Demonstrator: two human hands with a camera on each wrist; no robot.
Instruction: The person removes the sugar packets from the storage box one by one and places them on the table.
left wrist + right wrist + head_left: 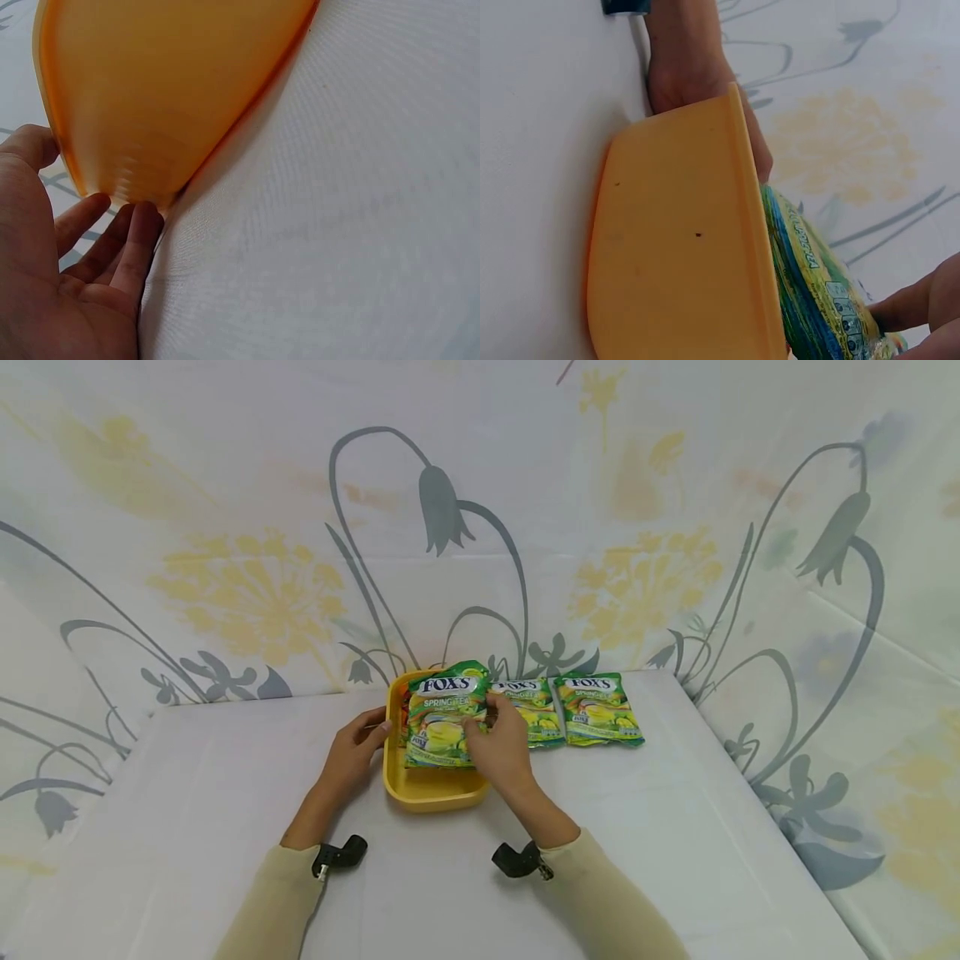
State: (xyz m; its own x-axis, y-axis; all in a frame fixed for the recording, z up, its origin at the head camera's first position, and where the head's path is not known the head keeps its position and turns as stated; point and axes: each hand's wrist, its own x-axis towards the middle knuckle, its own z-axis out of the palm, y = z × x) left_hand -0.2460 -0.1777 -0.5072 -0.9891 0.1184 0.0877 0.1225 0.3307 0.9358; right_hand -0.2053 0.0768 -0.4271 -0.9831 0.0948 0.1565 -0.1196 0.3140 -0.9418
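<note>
- We see the right hand (501, 745) pinching a green candy packet (444, 717) by its right edge, fingers curled onto the foil, as it stands tilted in the yellow tub (431, 793).
- The left hand (354, 753) steadies the tub's left wall; in the left wrist view its fingers (139, 236) lie straight against the outer side, thumb up by the rim, clamped on nothing.
- The tub sits at the middle of the white table (187, 827), towards the far edge, and the held packet leans over its far rim.
- To do this step well, we judge the left hand should keep firm contact so the light tub does not slide or tip on the cloth.
- We would lower the packet flat or slip it down along the inner wall, releasing only once its lower edge rests on the floor of the tub.
- We would also watch the crinkly foil: a pinch on one edge lets the bag swing, so a slow wrist helps.
- By our count: one tub, two hands and three green packets in plain sight.
- One packet is in the tub; a second packet (534, 714) lies just beside the tub, partly hidden by the right hand.
- A third packet (598, 708) lies flat next to it, further right.
- A sliver of orange shows behind the held packet in the tub; we cannot tell what it is.
</note>
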